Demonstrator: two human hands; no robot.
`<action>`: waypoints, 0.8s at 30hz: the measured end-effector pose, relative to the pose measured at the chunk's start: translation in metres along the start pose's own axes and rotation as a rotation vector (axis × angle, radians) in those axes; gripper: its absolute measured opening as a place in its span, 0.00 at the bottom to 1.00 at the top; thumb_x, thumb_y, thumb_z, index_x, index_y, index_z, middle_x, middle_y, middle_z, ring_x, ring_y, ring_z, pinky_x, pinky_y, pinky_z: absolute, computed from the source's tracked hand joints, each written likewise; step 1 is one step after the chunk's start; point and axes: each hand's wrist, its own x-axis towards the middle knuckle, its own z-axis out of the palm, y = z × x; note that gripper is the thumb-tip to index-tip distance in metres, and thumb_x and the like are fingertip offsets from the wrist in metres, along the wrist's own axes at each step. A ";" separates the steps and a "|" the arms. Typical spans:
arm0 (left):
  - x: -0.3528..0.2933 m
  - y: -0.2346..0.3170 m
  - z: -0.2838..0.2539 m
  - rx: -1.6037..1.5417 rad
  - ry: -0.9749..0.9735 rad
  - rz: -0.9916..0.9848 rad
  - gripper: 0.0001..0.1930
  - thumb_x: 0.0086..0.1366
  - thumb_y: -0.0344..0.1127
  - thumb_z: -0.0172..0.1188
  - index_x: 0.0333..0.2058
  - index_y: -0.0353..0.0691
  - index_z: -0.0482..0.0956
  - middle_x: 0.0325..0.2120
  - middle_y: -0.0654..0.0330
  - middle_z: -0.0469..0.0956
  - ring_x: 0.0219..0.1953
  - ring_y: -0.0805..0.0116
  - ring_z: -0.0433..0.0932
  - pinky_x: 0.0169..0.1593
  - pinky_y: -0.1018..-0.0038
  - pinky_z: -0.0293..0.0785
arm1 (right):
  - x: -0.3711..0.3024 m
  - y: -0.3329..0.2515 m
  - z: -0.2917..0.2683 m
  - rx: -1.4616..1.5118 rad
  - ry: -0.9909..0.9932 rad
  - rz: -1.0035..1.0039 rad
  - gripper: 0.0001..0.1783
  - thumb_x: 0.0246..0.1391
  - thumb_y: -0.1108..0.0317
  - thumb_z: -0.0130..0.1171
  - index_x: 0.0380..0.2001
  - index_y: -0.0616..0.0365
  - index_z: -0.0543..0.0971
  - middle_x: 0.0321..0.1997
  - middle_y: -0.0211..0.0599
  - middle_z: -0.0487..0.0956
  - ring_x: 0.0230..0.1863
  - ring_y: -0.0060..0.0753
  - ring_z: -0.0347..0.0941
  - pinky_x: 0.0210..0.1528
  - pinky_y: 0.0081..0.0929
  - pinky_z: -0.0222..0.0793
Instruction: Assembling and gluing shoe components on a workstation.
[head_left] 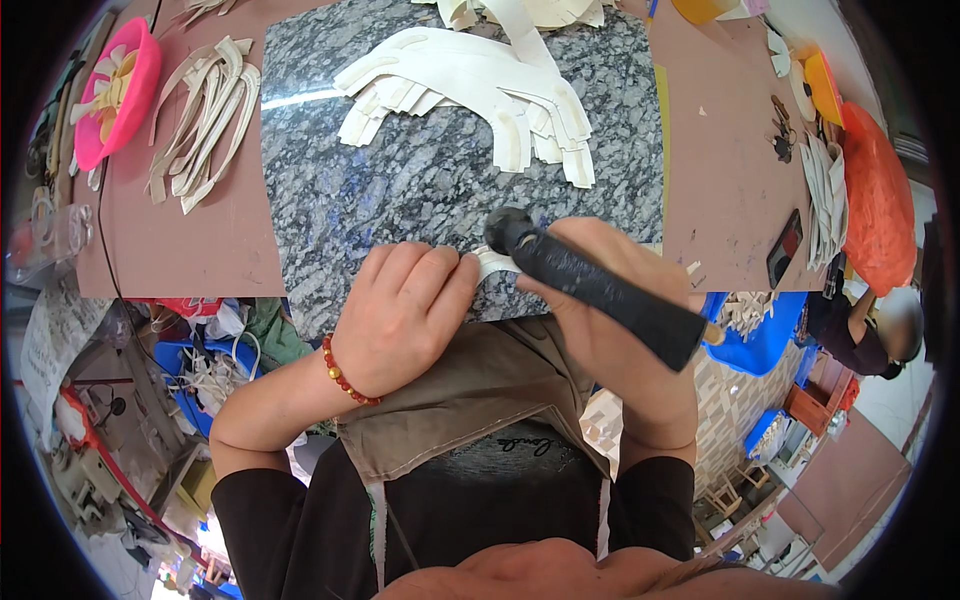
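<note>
At the near edge of the speckled grey stone slab [370, 200], a small white curved strip [494, 262] lies mostly covered by my hands. My left hand [410, 310] is closed over its left end, fingers bent and pressed together. Wrapped round a hammer [610, 290] with a thick black handle is my right hand [620, 260]; the dark rounded head hangs just above the strip. The right fingertips come close to the strip's right end, but I cannot tell whether they touch it. Farther up the slab sits a layered pile of white cut pieces [470, 85].
Curved off-white strips [205, 120] and a pink basin [143, 95] of small pieces occupy the table's left. On the right are a phone [785, 248], keys [781, 130], stacked white pieces [826, 190] and a red bag [880, 200]. Blue bins [760, 345] stand below; another person [855, 325] is beyond.
</note>
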 end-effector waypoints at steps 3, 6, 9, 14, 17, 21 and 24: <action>0.001 0.003 -0.001 0.038 -0.047 0.000 0.18 0.57 0.29 0.62 0.47 0.32 0.80 0.40 0.57 0.76 0.42 0.61 0.77 0.45 0.65 0.73 | 0.001 0.000 0.003 0.052 -0.051 0.005 0.11 0.54 0.72 0.73 0.38 0.60 0.81 0.32 0.41 0.80 0.32 0.48 0.80 0.33 0.34 0.74; 0.001 0.002 0.001 0.004 -0.054 -0.038 0.17 0.56 0.30 0.62 0.46 0.33 0.80 0.39 0.58 0.76 0.41 0.61 0.77 0.44 0.65 0.72 | 0.004 0.005 0.003 0.000 -0.089 -0.015 0.11 0.53 0.74 0.72 0.37 0.60 0.80 0.32 0.42 0.80 0.31 0.49 0.79 0.33 0.35 0.74; -0.003 -0.005 0.003 -0.085 -0.028 -0.039 0.17 0.58 0.30 0.64 0.46 0.35 0.81 0.38 0.59 0.76 0.40 0.61 0.77 0.43 0.65 0.72 | 0.004 0.000 0.001 0.036 -0.062 -0.038 0.10 0.53 0.73 0.72 0.37 0.60 0.80 0.32 0.42 0.80 0.31 0.49 0.79 0.33 0.35 0.74; -0.007 -0.006 0.001 -0.101 0.105 -0.134 0.16 0.55 0.30 0.72 0.44 0.38 0.83 0.35 0.60 0.77 0.36 0.60 0.76 0.40 0.64 0.70 | -0.002 0.003 0.009 -0.005 -0.094 0.028 0.10 0.56 0.71 0.72 0.37 0.60 0.80 0.32 0.41 0.80 0.31 0.49 0.80 0.33 0.35 0.74; -0.010 -0.005 -0.001 -0.092 0.134 -0.170 0.17 0.52 0.29 0.75 0.42 0.39 0.84 0.34 0.61 0.78 0.35 0.60 0.76 0.40 0.64 0.70 | -0.002 0.007 0.010 0.043 -0.062 0.014 0.10 0.56 0.71 0.71 0.37 0.60 0.80 0.32 0.42 0.80 0.32 0.50 0.80 0.33 0.35 0.74; -0.017 -0.006 0.003 -0.142 0.147 -0.097 0.17 0.51 0.29 0.71 0.42 0.39 0.84 0.35 0.62 0.78 0.35 0.63 0.77 0.42 0.66 0.70 | -0.001 0.002 0.008 0.072 -0.052 0.042 0.10 0.56 0.71 0.72 0.38 0.61 0.80 0.32 0.42 0.81 0.32 0.50 0.80 0.33 0.35 0.74; -0.022 -0.006 0.006 -0.125 0.138 -0.066 0.17 0.50 0.28 0.68 0.42 0.38 0.84 0.35 0.62 0.78 0.36 0.63 0.77 0.43 0.66 0.70 | 0.001 0.001 0.005 0.021 -0.090 0.042 0.11 0.55 0.71 0.72 0.38 0.60 0.80 0.32 0.43 0.81 0.32 0.50 0.80 0.33 0.35 0.74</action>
